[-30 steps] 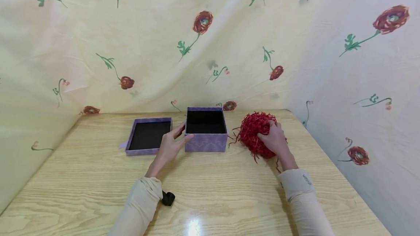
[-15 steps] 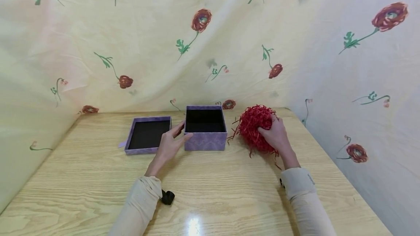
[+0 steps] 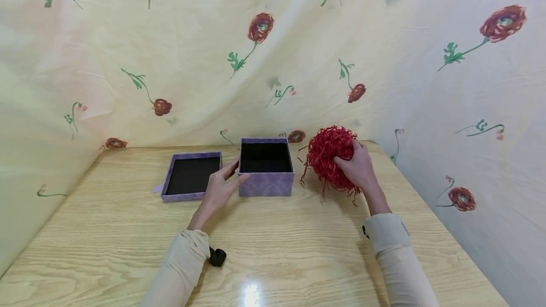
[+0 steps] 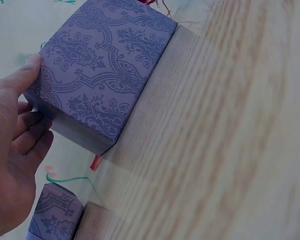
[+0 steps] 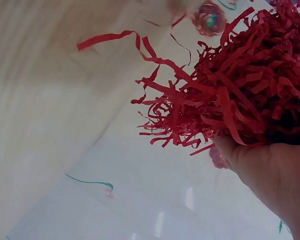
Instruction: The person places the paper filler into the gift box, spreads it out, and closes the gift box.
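Observation:
In the head view a purple patterned box [image 3: 266,185] with a black inside stands near the back of the table. At its left front corner my left hand [image 3: 219,188] holds it, thumb on the front and fingers along the left side. The left wrist view shows the hand [image 4: 12,125] at the corner of the box [image 4: 100,65]. To the right, my right hand [image 3: 357,167] grips a big bundle of red shredded paper [image 3: 326,155], which appears lifted off the table. Loose strands of the shredded paper [image 5: 205,100] hang out past my thumb in the right wrist view.
The purple lid [image 3: 183,198] lies inside-up left of the box, a small ribbon tab at its left side. A flower-printed cloth [image 3: 204,60] hangs behind and beside the wooden table [image 3: 273,250]. Something small and black [image 3: 217,257] shows beside my left sleeve.
My right hand has raised the red shredded paper and moved slightly left with it. The left hand and the box have stayed where they were.

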Tool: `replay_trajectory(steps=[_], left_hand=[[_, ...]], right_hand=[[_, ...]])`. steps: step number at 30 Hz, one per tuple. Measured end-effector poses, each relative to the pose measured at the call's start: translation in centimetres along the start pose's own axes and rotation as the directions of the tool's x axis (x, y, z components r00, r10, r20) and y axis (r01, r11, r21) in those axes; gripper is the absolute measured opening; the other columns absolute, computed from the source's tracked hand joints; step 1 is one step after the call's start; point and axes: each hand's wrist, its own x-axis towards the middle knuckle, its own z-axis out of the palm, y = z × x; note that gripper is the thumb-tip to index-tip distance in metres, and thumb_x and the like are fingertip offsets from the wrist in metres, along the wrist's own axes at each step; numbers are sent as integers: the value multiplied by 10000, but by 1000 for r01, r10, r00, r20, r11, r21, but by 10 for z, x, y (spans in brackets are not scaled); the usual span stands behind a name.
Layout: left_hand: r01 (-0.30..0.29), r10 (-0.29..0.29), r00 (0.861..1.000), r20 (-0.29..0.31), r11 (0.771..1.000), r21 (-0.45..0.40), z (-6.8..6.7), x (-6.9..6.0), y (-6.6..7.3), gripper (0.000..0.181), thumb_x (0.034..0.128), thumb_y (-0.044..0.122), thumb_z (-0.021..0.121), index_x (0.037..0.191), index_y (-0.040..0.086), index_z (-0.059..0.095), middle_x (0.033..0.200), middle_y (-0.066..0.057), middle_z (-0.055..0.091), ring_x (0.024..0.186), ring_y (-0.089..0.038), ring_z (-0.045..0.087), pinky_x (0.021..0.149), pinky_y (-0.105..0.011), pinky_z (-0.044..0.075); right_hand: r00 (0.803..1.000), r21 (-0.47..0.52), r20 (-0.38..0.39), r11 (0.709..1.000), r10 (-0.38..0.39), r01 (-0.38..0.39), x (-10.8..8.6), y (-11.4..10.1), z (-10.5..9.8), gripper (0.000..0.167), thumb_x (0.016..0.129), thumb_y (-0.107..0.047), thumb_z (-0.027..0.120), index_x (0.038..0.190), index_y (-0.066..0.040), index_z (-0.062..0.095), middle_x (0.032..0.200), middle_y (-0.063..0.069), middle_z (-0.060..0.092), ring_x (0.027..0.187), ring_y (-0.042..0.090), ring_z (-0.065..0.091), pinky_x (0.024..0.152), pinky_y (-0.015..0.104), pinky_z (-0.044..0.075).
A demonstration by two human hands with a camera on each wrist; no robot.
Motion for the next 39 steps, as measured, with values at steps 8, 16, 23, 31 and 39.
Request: replay_trajectory(steps=[8,16,23,31,39], left_hand=[[11,-11,1000,-3,1000,-11,0,1,-1,664,982,256,749,1551,49,476,1509,-190,513,1357,-354,530,1069,-485,476],[4,-4,1000,0,1000,-8,-1,0,1,649,990,225,738,1549,32,471,1517,-189,505,1363,-350,525,1072,-476,474],[-6,6,1000,-1,1000,-4,0,0,1,644,990,222,737,1549,38,474,1511,-193,510,1353,-356,534,1068,-478,477],[11,-11,1000,-4,1000,2,0,0,0,649,991,236,737,1549,37,474,1516,-192,504,1356,-358,531,1068,-479,476],[6,-6,1000,0,1000,-14,0,2,0,652,990,233,738,1544,16,471,1514,-200,505,1360,-355,526,1070,-482,472]], right_hand=[[997,37,-35,997,-62,64,6,-16,-5,652,913,-109,690,1489,62,437,1330,321,465,1249,458,428,1050,660,407],[994,49,-49,994,-97,99,10,-34,-8,653,902,-102,700,1493,40,459,1309,306,493,1224,432,421,1020,649,423],[991,85,-47,988,-124,128,13,-53,-9,648,896,-91,704,1482,56,469,1316,307,487,1221,422,423,1015,631,443],[988,114,-29,982,-149,152,20,-71,-2,654,879,-80,713,1476,50,481,1319,298,478,1242,413,433,1040,609,450],[986,121,1,979,-168,167,24,-86,12,689,884,-70,717,1507,49,448,1312,292,455,1228,401,445,1042,579,465]])
